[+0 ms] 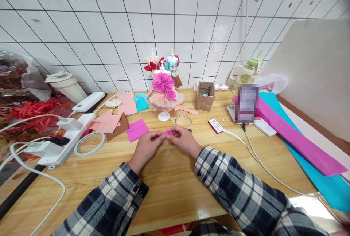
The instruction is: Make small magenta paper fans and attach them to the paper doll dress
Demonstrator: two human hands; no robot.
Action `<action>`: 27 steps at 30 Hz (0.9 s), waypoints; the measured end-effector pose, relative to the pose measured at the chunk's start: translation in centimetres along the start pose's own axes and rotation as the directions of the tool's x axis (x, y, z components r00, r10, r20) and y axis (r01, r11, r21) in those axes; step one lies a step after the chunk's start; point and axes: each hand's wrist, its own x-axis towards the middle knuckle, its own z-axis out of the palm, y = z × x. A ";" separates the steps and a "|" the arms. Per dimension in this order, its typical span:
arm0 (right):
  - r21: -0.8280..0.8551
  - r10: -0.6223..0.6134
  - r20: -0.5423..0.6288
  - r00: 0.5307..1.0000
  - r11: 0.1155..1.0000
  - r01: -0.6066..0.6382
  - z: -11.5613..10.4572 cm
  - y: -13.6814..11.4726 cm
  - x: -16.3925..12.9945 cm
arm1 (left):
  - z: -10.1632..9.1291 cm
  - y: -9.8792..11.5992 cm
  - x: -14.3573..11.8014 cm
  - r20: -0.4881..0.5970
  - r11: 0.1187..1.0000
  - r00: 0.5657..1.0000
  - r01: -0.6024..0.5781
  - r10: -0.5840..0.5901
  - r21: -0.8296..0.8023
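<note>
Plaid sleeves fill the near edge of the wooden table (169, 185), one coming in from each side and meeting at the hands. That table is the biggest thing before me, and everything else sits on it or behind it.

Far right of the hands, long sheets of teal paper (308, 163) and magenta paper (295, 137) run slantwise along the table edge. Well to the left of the hands lies a white power strip (65, 134) with plugs and cables, and just beside it a roll of clear tape (89, 143). Straight behind the hands stands a little mannequin in a pink paper dress (163, 92), with two more small dress forms behind it against the tiled wall. To the right of that dress sits a small cardboard box (205, 99). To its left lie loose pink sheets (127, 103), and a folded magenta sheet (136, 129) rests just left of the hands.

The left hand (146, 146) and the right hand (182, 139) come together at the middle of the table, in front of the dress. Between them is a small pleated magenta paper piece (168, 132). Both hands have their fingertips closed in a pinch on it, the left taking its left end and the right its right end, the other fingers curled in. The piece sits just above the tabletop.
</note>
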 end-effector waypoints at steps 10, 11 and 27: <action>-0.170 -0.018 0.100 0.995 0.985 0.035 -0.5 0.0 -0.1 | 0.0 -0.7 -0.1 0.027 0.975 0.999 -0.039 0.034 0.218; -0.204 -0.015 0.110 0.994 0.978 0.037 -0.6 0.0 -0.1 | -0.1 -0.7 -0.1 0.031 0.963 0.998 -0.062 0.055 0.262; 0.024 0.031 0.122 0.992 0.999 -0.034 -0.6 -0.6 -0.4 | -0.2 -0.3 0.0 0.031 0.991 1.000 -0.004 0.000 0.134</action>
